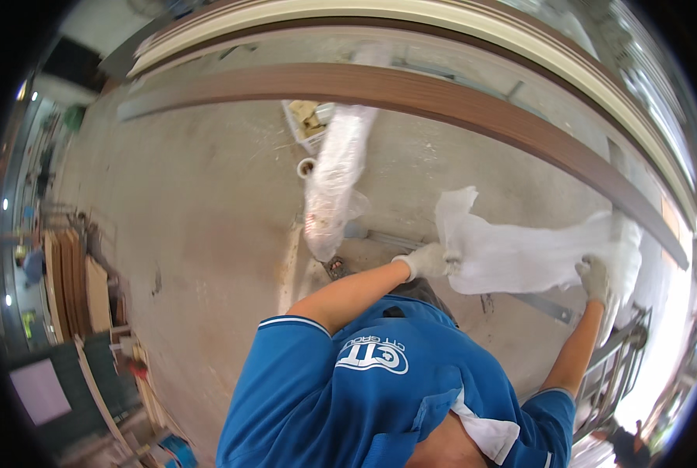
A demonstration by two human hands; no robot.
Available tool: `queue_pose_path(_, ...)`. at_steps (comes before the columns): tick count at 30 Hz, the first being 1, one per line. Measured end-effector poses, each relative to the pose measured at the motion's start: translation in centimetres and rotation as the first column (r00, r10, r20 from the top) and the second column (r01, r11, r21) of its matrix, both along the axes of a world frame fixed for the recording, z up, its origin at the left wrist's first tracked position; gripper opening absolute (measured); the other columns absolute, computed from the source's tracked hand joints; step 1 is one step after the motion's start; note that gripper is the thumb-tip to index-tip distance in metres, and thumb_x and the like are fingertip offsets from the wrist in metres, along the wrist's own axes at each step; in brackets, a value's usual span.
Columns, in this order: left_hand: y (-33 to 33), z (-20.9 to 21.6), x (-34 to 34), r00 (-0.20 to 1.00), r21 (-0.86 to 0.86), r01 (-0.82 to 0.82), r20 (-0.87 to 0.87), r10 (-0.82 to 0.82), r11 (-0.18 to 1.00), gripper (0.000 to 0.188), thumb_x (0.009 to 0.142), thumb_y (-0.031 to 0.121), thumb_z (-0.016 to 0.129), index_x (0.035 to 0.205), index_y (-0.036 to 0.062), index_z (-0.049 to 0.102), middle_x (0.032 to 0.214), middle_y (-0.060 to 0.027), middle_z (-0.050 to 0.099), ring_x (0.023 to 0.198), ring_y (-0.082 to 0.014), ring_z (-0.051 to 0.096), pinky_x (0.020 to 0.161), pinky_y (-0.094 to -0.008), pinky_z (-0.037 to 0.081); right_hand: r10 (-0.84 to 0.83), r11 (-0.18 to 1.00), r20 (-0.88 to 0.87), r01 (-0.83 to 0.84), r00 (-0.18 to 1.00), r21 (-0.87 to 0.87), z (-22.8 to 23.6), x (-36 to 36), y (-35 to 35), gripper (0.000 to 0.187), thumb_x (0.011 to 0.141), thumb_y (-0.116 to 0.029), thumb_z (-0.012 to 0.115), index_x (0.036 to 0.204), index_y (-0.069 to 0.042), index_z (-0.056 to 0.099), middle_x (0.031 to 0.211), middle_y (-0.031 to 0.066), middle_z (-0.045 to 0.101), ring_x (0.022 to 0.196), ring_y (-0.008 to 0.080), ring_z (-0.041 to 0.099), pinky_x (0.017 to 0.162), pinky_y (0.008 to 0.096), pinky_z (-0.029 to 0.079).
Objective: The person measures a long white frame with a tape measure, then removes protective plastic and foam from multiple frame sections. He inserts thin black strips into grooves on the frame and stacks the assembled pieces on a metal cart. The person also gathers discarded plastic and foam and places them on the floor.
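Observation:
A white sheet of thin foam wrap [520, 253] stretches between my two gloved hands. My left hand [429, 261], in a pale work glove, is closed on the sheet's left edge, with a loose flap standing up beyond it. My right hand [595, 281], also gloved, grips the sheet near its right end, where it bunches beside a pale upright part. Just beyond the sheet runs a long brown wood-grain bar [317, 84]. Left of my left hand is a long piece wrapped in clear plastic [337, 171], its near end close to my foot.
A roll of tape [306, 168] sits beside a white crate [300, 129] with yellowish scraps. Long cream and brown profiles [411, 12] run along the far side. A metal rack [618, 366] stands at right. Brown panels [66, 281] lean at far left.

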State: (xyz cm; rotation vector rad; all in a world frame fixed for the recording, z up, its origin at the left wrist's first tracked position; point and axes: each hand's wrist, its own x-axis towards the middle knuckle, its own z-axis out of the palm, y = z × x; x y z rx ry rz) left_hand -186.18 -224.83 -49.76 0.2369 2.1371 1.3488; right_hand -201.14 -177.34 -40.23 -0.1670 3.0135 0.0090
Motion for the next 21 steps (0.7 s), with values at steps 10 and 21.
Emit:
queue_pose_path(10,-19.3,-6.4,19.9,0.811,-0.193,-0.55,0.108,0.575,0.812,0.046,0.093,0.039,0.065,0.124,0.0052,0.069,0.119,-0.0176,0.072,0.114,-0.0342,0.067,0.1,-0.0407,0.05,0.301,0.953,0.365,-0.259,0.881,-0.16,-9.6,8.2,-21.1,0.031,0.085,-0.036,0.074,0.094,-0.006,0.076,0.095,0.0188,0.074,0.09,0.0375,0.07,0.081,0.0462,0.053)
queue_pose_path(21,-41.9,-16.3,30.7,0.418,-0.104,-0.879,0.3,0.857,0.465,0.036,0.096,0.034,0.066,0.118,0.005,0.071,0.111,-0.0171,0.074,0.105,-0.0332,0.07,0.091,-0.0388,0.053,0.624,0.763,0.724,-0.431,0.294,-0.482,-21.1,27.4,-70.1,0.043,0.092,-0.042,0.068,0.114,-0.005,0.072,0.12,0.0187,0.07,0.115,0.0344,0.064,0.099,0.0449,0.049)
